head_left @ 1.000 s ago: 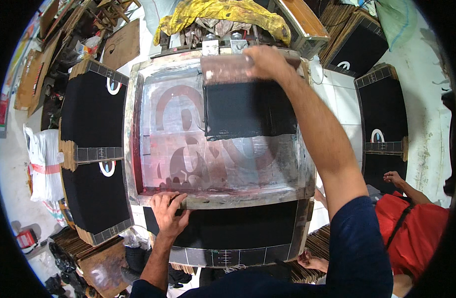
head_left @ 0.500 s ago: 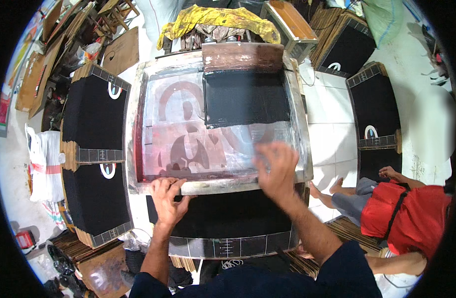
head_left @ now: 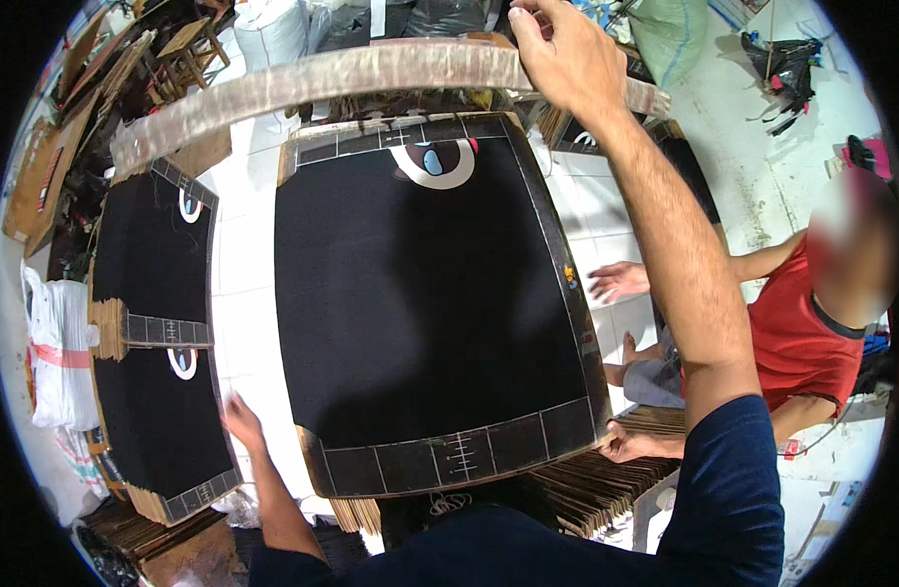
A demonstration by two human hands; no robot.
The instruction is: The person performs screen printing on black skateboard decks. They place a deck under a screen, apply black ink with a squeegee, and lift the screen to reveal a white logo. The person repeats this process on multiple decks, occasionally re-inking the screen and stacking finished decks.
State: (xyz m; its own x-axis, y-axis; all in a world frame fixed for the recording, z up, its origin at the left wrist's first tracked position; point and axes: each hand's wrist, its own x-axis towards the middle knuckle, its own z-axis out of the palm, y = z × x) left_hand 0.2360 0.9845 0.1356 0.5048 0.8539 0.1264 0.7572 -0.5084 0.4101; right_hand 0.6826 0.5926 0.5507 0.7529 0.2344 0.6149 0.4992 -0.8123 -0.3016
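Cluttered workshop floor — right hand (head_left: 567, 59) grips raised frame (head_left: 371, 83), left hand (head_left: 242, 421) blurred, grip unclear.

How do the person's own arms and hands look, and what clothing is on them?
Both hands are bare: no gloves, rings or watch show on the right hand or the left hand. The forearms are bare too. The right arm has a dark navy short sleeve covering the upper arm. The same navy fabric appears at the left arm's lower end.
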